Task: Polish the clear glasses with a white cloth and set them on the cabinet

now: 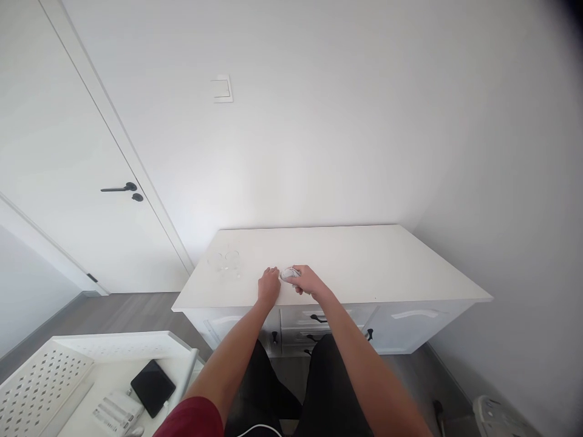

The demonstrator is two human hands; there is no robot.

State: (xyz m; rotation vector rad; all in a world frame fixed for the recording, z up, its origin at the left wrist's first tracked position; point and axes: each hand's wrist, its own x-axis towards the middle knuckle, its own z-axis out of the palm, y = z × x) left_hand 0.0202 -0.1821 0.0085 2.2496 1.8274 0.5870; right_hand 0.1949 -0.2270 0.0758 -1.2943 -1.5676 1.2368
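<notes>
right hand (308, 280) has its fingers wrapped round a small pale object (289, 274), which sits on the counter (387, 261) near the front edge, roughly mid-width. too small and blurred to say what it is. left hand (268, 285) rests on the counter just beside it, fingers curled loosely; can't tell if they grip anything or touch the object.

risks, my read:
- object is close to the front edge, so a slip or a pull toward the body could take it off the counter onto the floor.
- two clear glasses (226, 262) stand to the left, near the left hand. they're hard to see against the white top, so a sideways sweep of the left arm could knock them over.

containers:
- both glasses upright, look empty.
- drawers (319, 318) under the counter are shut, contents hidden.
- perforated white tray (40, 376) at lower left holds a flat black device (152, 387) and some white blocks (116, 413) next to it.
</notes>
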